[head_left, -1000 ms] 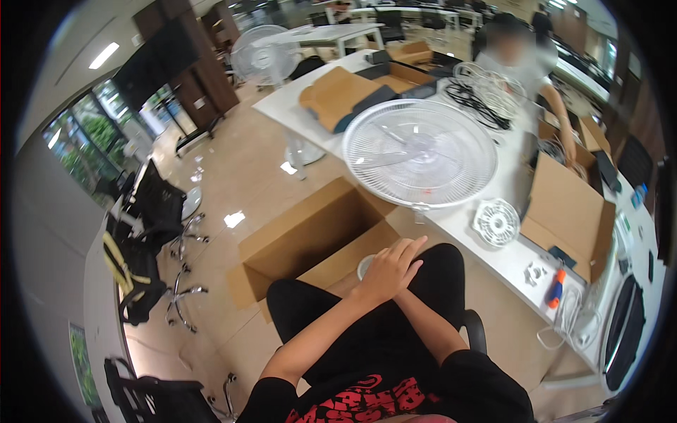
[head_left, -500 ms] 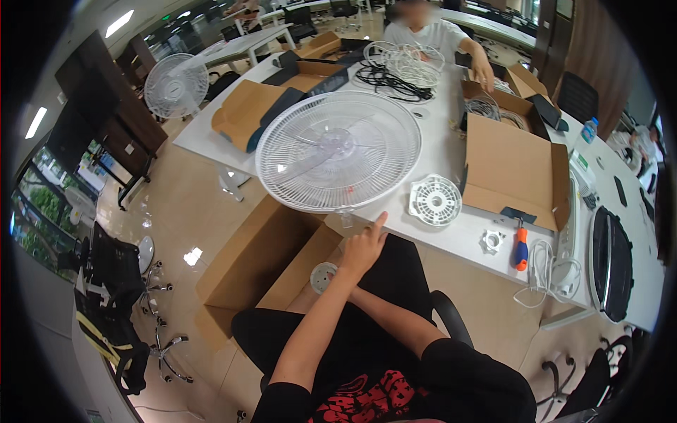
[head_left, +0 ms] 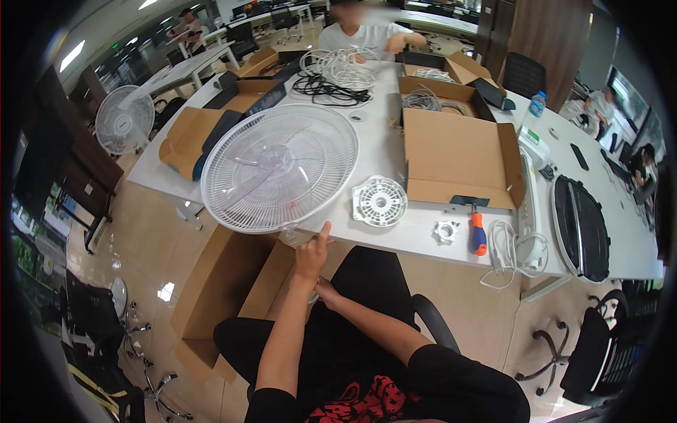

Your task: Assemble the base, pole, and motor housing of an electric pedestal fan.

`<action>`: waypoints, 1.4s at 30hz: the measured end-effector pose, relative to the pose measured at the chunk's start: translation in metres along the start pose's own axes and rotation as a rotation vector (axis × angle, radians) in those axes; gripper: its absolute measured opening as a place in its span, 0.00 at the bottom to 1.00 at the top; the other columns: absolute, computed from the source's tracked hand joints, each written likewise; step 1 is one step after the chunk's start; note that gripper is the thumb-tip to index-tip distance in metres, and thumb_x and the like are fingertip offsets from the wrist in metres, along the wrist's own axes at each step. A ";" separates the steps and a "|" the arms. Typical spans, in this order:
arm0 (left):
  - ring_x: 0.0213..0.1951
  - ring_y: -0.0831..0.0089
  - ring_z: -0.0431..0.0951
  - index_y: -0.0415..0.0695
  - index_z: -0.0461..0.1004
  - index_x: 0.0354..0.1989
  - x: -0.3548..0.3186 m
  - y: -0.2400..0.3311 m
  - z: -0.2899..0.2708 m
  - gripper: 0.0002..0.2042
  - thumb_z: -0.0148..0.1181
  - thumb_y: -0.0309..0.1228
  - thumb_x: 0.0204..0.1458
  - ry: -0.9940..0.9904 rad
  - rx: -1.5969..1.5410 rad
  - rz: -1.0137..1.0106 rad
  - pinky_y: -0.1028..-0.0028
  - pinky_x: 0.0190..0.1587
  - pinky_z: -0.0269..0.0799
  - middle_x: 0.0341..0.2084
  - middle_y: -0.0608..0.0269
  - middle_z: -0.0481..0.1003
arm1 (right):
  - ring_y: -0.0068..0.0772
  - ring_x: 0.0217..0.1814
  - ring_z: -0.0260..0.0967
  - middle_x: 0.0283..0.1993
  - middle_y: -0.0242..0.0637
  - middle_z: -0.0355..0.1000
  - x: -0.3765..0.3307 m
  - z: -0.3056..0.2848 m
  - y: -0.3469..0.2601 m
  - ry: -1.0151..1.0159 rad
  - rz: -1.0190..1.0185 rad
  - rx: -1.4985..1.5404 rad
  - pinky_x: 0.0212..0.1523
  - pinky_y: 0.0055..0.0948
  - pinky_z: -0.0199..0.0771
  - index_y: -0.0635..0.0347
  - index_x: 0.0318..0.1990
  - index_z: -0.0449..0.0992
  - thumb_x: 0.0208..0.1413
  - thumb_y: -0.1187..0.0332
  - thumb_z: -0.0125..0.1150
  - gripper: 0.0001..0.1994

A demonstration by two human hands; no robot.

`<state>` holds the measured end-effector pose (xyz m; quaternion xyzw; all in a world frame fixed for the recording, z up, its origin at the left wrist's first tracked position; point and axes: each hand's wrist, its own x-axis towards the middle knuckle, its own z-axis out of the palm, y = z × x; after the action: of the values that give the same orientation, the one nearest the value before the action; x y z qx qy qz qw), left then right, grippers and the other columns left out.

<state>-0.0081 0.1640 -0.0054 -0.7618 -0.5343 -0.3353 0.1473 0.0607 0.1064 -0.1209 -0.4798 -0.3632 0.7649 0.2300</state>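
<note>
A white standing-fan head (head_left: 243, 151) with a round wire cage and clear blades lies on the table, its near rim over the front edge. My left hand (head_left: 310, 259) is just below that rim, index finger stretched up at the table edge and the other fingers loosely bent. Behind my left wrist, low over my lap, my right hand (head_left: 326, 292) closes on a small round white plastic part (head_left: 314, 297), mostly hidden by my left forearm. On the table to the right of the fan is a white slotted round cover (head_left: 379, 201).
A white notched ring (head_left: 445, 231), an orange-and-blue screwdriver (head_left: 479, 236) and a white cable (head_left: 502, 257) lie at the table's right. Open cardboard boxes (head_left: 458, 155) and cable coils (head_left: 338, 70) are farther back, near another person. A carton (head_left: 211, 289) stands on the floor left of my legs.
My view has swung right, so the table sits farther left. My left hand is nearer the fan's rim. The white part in my right hand is now more covered by my left forearm.
</note>
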 end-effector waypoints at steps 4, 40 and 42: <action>0.26 0.52 0.84 0.51 0.65 0.72 0.000 -0.006 -0.001 0.32 0.69 0.32 0.58 0.012 -0.042 0.027 0.55 0.27 0.79 0.24 0.56 0.81 | 0.33 0.52 0.78 0.56 0.41 0.76 0.005 -0.033 0.011 0.091 -0.095 0.115 0.46 0.34 0.82 0.57 0.68 0.71 0.71 0.65 0.58 0.21; 0.32 0.69 0.77 0.45 0.39 0.78 -0.004 0.028 0.025 0.28 0.42 0.29 0.74 -0.085 -0.932 -0.357 0.68 0.42 0.74 0.33 0.54 0.75 | 0.39 0.56 0.78 0.57 0.39 0.77 -0.269 -0.302 0.146 1.081 -0.486 0.898 0.55 0.46 0.81 0.57 0.65 0.71 0.71 0.65 0.60 0.19; 0.31 0.69 0.76 0.45 0.39 0.77 -0.004 0.025 0.028 0.28 0.41 0.29 0.74 -0.095 -0.954 -0.384 0.67 0.40 0.73 0.32 0.53 0.75 | 0.39 0.55 0.78 0.56 0.40 0.77 -0.286 -0.304 0.159 1.124 -0.495 0.966 0.55 0.47 0.82 0.58 0.65 0.72 0.71 0.66 0.60 0.18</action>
<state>0.0242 0.1675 -0.0257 -0.6469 -0.4582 -0.5278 -0.3050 0.4586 -0.0920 -0.1657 -0.5470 0.0848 0.4068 0.7268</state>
